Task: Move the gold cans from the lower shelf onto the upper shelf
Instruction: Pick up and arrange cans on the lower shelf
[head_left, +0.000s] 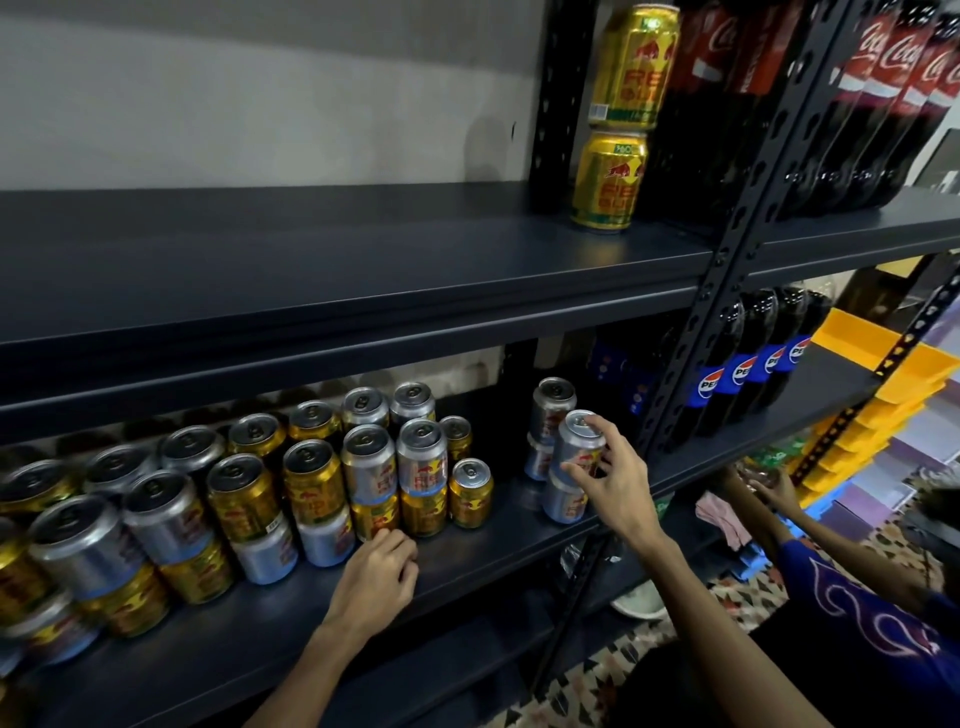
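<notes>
Two gold cans (621, 119) stand stacked at the right end of the dark upper shelf (311, 270). On the lower shelf (467, 561) several gold cans (311, 478) and silver cans (421, 457) are stacked in rows at the left. My left hand (376, 577) rests curled on the shelf, its fingers touching the bottom gold can (374, 517) of a stack. My right hand (613, 478) grips the upper silver can (576, 441) of a small silver stack to the right.
Cola bottles (883, 104) fill the upper shelf's right side, Pepsi bottles (743, 364) the lower right. A black upright post (727, 260) splits the bays. Yellow bins (883, 364) sit far right. Another person's hand (774, 488) reaches under the shelf.
</notes>
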